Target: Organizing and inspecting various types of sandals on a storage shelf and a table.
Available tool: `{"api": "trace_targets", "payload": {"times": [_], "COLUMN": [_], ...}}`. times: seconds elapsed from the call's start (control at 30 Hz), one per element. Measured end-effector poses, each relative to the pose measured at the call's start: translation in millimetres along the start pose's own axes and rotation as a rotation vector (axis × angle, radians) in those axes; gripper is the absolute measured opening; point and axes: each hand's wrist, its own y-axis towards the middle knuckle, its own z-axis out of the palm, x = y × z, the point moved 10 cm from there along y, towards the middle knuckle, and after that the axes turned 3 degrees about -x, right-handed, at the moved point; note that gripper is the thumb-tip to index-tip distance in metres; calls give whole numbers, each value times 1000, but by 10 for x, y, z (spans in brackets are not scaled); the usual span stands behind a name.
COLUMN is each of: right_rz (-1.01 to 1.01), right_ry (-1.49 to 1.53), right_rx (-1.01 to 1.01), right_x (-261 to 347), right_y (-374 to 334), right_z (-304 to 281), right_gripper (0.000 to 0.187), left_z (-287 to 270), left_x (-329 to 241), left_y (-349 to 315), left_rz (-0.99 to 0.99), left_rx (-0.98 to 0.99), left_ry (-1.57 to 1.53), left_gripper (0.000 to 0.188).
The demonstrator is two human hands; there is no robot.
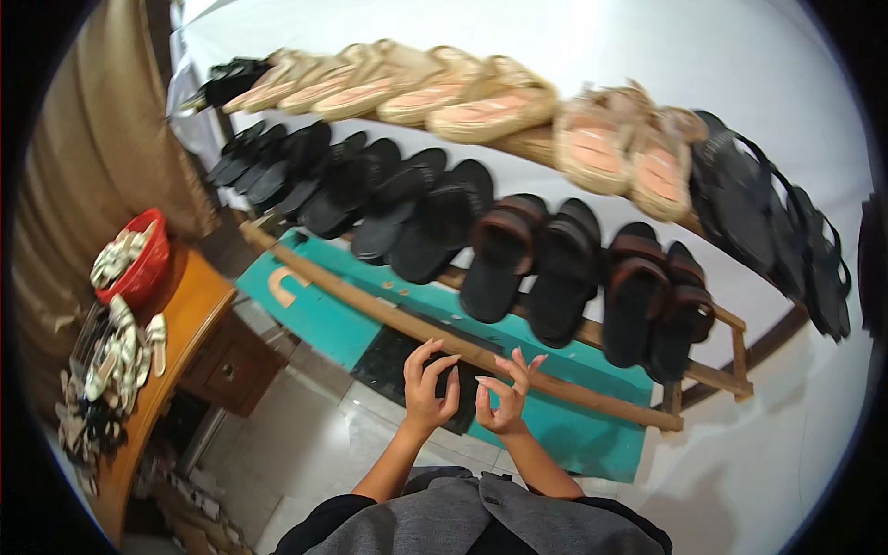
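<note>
Both of my hands are raised in front of my body with nothing in them. My left hand [429, 388] has its fingers apart and slightly curled. Close beside it, my right hand [505, 395] faces it, fingers also spread and bent. Just beyond them runs the low front bar [388, 316] of a wooden shoe rack. On the rack's lower shelf stand several black slide sandals [442, 222], and toward the right are black slides with brown straps [504, 254]. The upper shelf carries beige sandals with pinkish insoles [495, 100] and, at the far right, black strappy sandals [740, 199].
Under the rack lies a teal board [338, 324] with a dark panel. At left, an orange-brown wooden table [199, 287] bears a red basket [153, 268] and loose white sandals [120, 356]. A brown curtain [102, 139] hangs behind it. Pale floor tiles [305, 430] lie below.
</note>
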Motion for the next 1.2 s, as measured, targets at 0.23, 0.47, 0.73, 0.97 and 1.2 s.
{"api": "trace_targets", "payload": {"times": [0.23,0.47,0.73,0.97,1.2], "right_rz": [29,-16,-111,-213,-323], "right_ry": [330,654,1039,1168,1215], "right_rx": [208,385,746,999,1192], "right_x": [725,1872,3375,4224,5044], "right_y": [13,-169,-796,-1289,-1721], "right_z": [1385,2734,3736,4484,5502], "right_gripper": [17,22,27,28,28], "left_z": [-1441,-3128,-4779,-5613,-6545], "left_x": [676,1029,1080,1257,1810], "left_y": [-6,-275,-1057,-1605,-1818], "left_rz": [-101,-236,-487,-668,-798], "left_rx": [-140,-282,-528,-705,-751], "left_ry": [288,629,989,1081,1176], "left_gripper": [29,28,25,20,24]}}
